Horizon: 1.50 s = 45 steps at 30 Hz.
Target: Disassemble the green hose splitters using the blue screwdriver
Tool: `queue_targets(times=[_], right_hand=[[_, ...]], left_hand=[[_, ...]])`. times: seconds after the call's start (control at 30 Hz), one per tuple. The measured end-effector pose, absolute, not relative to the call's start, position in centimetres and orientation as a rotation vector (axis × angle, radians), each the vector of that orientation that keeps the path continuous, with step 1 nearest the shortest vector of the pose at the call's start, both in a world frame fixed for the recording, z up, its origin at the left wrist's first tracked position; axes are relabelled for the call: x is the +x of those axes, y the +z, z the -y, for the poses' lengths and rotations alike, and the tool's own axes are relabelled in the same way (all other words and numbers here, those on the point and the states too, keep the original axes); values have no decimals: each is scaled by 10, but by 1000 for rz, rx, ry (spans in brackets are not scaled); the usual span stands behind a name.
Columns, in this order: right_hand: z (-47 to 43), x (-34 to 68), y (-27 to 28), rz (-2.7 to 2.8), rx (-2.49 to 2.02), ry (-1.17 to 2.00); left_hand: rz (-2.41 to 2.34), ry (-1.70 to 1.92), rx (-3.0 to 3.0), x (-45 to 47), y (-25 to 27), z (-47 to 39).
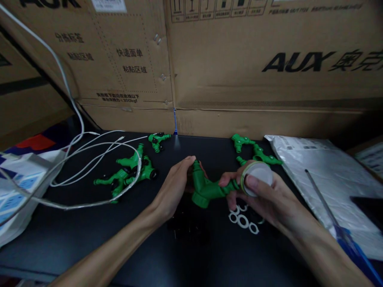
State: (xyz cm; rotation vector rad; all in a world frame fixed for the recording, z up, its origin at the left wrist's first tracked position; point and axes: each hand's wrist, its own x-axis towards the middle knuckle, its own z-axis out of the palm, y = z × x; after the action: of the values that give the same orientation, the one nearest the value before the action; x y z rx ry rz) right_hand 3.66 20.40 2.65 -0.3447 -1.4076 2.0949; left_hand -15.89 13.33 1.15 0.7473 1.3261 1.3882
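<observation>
A green plastic Y-shaped hose connector [206, 190] is held above the black table between both hands. My left hand [176, 185] is closed round its upper left arm, the fingertips partly hidden behind it. My right hand [269, 195] grips a small round tub with a whitish lid [261, 178], thumb on the lid. The connector's right end meets the fingers of this hand beside the tub's rim. Several white ring washers [243, 221] lie on the table just below my right hand. Dark small parts [188, 229], hard to make out, lie below the connector.
More green connectors lie at left [128, 171], back centre [158, 140] and back right [257, 151]. White cables [89, 203] loop over the left group from a power strip [18, 199]. A screwdriver [341, 231] rests on a silver-white bag [311, 171]. Cardboard boxes [224, 71] wall the back.
</observation>
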Motion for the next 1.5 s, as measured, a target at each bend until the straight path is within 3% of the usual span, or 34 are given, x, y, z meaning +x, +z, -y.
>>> queue_targets(times=[0.23,0.4,0.73,0.97,1.3,1.5], right_hand=[[-221,45,34,1227,-423,2161],[-224,50,38,1261,-424,2133],[-253,85,51,1197,-517,1644],[-256,85,45,1216,-489,1658],[-257,92,48,1163,-440,1679],[-257,88,46,1152,-435,1714]], left_hand=[[-1018,1189,717,-165,13,-135],[-1188,1175,1013,-172,6,-141],[-1352,855,1911,-143,17,-131],[-1057,629,2376,-88,8,-165],[-1066,661,2489,-77,6,-169],[-1030,487,2526,-63,-2,-165]])
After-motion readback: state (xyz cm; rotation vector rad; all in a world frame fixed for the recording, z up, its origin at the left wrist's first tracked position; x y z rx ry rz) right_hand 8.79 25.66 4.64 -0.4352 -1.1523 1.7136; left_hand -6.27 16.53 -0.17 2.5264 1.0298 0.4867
